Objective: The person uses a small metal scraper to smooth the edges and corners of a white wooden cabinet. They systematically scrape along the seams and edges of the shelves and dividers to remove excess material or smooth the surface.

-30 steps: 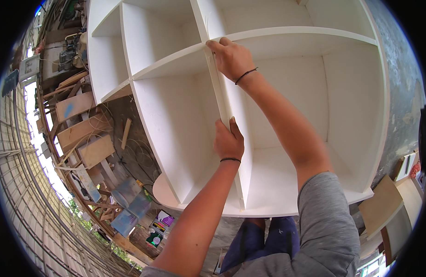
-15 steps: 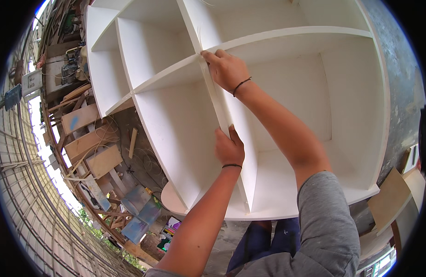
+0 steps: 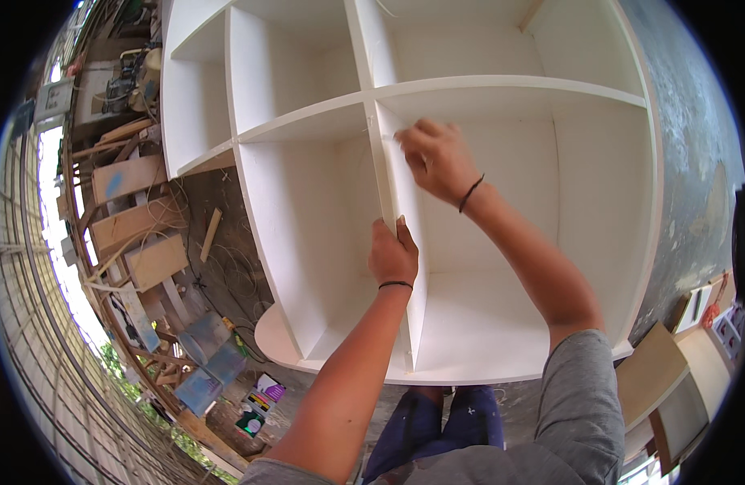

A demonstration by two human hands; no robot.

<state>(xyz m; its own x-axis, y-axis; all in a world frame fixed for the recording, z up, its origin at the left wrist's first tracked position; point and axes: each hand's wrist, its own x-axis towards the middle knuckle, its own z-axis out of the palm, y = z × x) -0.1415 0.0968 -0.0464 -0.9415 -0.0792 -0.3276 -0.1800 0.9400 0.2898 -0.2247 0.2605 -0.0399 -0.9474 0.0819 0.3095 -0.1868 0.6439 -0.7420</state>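
Observation:
A large white shelf unit [image 3: 364, 101] with square compartments stands in front of me. My left hand [image 3: 393, 253] is closed around the front edge of an upright divider [image 3: 387, 174], fingers on its left side and thumb at the right. A thin pale strip seems to run along that edge; its ends are hard to make out. My right hand [image 3: 441, 162] hovers just right of the divider's upper part, apart from it, in front of the right compartment. Its fingers are curled together and slightly blurred, so whatever they may hold is hidden.
Wooden boards [image 3: 138, 226] and scraps lie piled at the left, beside loose cords on the floor. Behind them runs a wire-mesh wall [image 3: 33, 323]. More panels [image 3: 651, 376] lean at the lower right near a grey wall [image 3: 696, 162].
My right hand has come away from the divider's upper junction, moving right and down. My left hand keeps its hold on the divider. The whole view has shifted slightly.

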